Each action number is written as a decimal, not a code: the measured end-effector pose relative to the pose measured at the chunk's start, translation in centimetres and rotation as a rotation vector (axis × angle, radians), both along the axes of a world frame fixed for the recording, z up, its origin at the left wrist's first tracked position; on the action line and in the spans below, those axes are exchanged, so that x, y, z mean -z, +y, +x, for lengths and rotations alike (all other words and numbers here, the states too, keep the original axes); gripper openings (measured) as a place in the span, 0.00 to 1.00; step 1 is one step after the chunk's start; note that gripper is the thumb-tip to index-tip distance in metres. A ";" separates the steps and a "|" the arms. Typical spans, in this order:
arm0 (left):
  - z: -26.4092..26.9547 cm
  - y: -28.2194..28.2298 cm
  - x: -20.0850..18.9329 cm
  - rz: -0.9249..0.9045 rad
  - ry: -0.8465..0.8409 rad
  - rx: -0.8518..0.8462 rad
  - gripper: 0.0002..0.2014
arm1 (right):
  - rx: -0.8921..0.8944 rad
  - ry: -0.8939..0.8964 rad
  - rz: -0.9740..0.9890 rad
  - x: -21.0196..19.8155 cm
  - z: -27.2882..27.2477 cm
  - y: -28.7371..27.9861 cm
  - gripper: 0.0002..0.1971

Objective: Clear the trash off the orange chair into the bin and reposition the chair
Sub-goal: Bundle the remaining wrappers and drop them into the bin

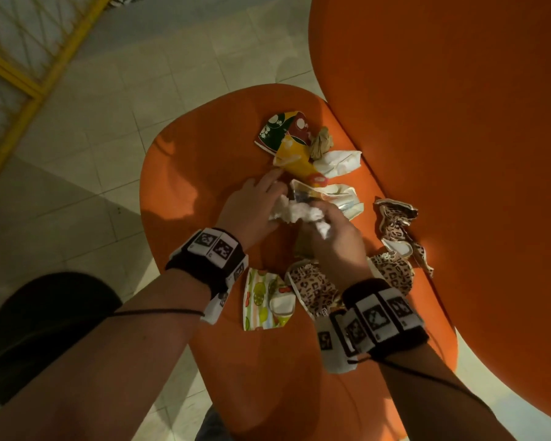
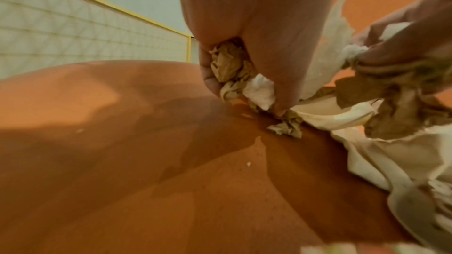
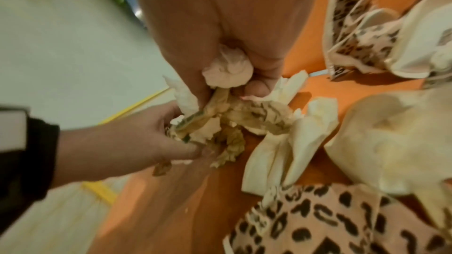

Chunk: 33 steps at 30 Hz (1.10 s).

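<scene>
Crumpled trash lies on the seat of the orange chair [image 1: 185, 173]. My left hand [image 1: 252, 208] grips crumpled brown and white paper [image 2: 234, 76] in its curled fingers. My right hand [image 1: 334, 237] clutches a wad of white tissue [image 3: 227, 69] and more crumpled paper [image 3: 232, 121], right beside the left hand. Leopard-print crushed cups [image 1: 312, 288] lie under and beside my right wrist, another [image 1: 395, 224] to the right. A fruit-print cup [image 1: 264, 300] lies near the seat's front. A green, red and yellow wrapper [image 1: 287, 138] and a white napkin [image 1: 341, 162] lie further back.
The chair's tall orange backrest [image 1: 458, 122] rises at the right. Pale floor tiles [image 1: 93, 154] surround the seat. A yellow-framed mesh panel [image 1: 23, 58] stands at the left. No bin is in view.
</scene>
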<state>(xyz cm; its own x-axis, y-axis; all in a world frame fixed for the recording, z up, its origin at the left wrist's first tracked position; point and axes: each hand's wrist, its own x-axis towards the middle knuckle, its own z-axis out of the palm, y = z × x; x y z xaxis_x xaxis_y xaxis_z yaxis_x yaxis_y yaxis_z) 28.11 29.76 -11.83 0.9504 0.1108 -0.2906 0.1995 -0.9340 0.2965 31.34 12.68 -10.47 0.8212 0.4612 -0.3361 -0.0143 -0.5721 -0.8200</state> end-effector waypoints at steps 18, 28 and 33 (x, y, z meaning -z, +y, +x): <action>-0.2 -1.8 2.0 0.105 0.145 0.167 0.28 | 0.322 0.168 -0.018 -1.0 2.7 -6.0 0.23; -2.7 -2.2 2.7 0.014 0.051 -0.010 0.16 | 0.263 0.141 -0.236 0.0 0.9 -6.8 0.13; -3.7 -0.9 1.7 -0.223 0.017 -0.366 0.18 | 0.259 0.132 -0.339 -0.3 0.5 -7.7 0.10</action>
